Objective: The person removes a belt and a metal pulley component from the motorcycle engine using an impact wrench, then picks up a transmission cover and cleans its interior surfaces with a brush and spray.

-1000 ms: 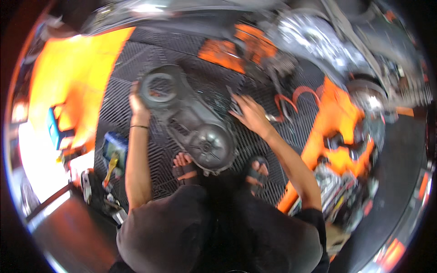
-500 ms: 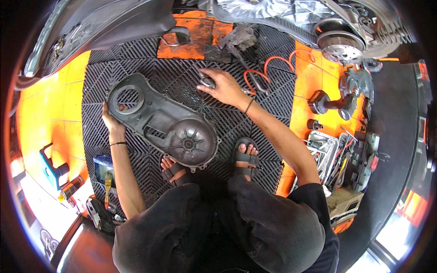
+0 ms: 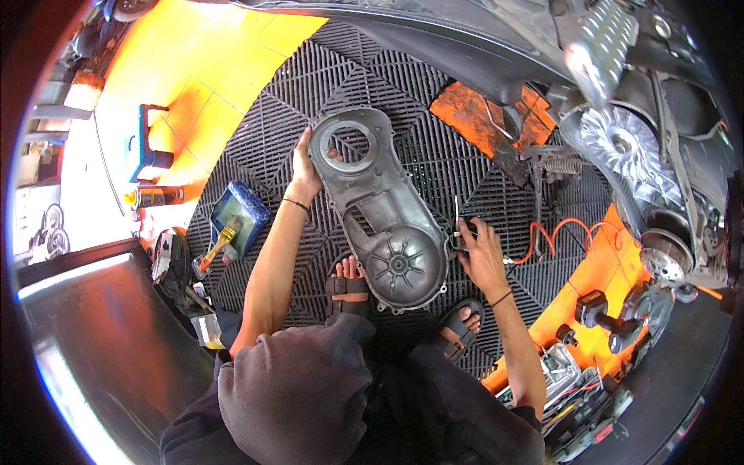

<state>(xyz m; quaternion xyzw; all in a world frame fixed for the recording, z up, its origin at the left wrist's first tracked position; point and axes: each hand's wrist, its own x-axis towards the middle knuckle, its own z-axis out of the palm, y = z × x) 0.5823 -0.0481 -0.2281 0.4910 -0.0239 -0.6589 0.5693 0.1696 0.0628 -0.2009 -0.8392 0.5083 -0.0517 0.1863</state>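
Two hands at work: we squat on a black grid floor mat [image 3: 256, 147], both hands on or beside one grey engine cover; we list what we see from left to right.
Far left: a blue stool [image 3: 147, 147] stands on the orange floor [image 3: 201, 77]; a spray can [image 3: 155, 196] lies just below it.
Left of the mat: a blue tray [image 3: 244, 211] sits near our left forearm; a paintbrush [image 3: 218, 240] with pale bristles rests across its lower edge.
Left hand [image 3: 304, 172]: closed on the upper left rim of the engine cover [image 3: 380, 209], thumb on the rim and fingertips showing through its round opening; a dark band sits on the wrist.
Engine cover: long, grey metal, lying slantwise on the mat between our hands; the ring-shaped end points up and away from us, the rounded end with radial ribs lies close to our sandalled feet [image 3: 349, 283].
Right hand [image 3: 482, 252]: just beside the cover's lower right edge, fingers curled round a small dark tool [image 3: 459, 232] with a thin metal shaft pointing up; we cannot tell what kind of tool it is.
Right of the hand: an orange coiled hose [image 3: 554, 232] trails over the mat.
Top right: a scooter [image 3: 659, 147] with its side open, a finned silver pulley exposed.
Lower right: a dark power tool [image 3: 601, 314] lies on the orange floor; an open case of tools [image 3: 573, 387] lies below it.
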